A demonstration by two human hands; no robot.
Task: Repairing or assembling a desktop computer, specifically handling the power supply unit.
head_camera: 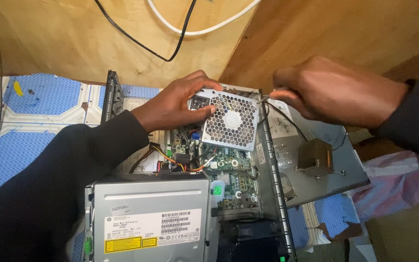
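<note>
Above the open computer case (267,194) | your left hand (175,104) fingers clamp the power supply (229,121) by its stiff metal corner: heavy, sharp-edged, hold its sides | right hand (335,92) closed on a thin tool, likely a screwdriver (266,97)

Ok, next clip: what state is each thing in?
Computer case: open, circuit board exposed.
Power supply unit: tilted, gripped by left hand.
Right hand: closed on a thin tool at the unit's corner.
Optical drive: seated in the case.
Side panel: off, lying beside the case.
</note>
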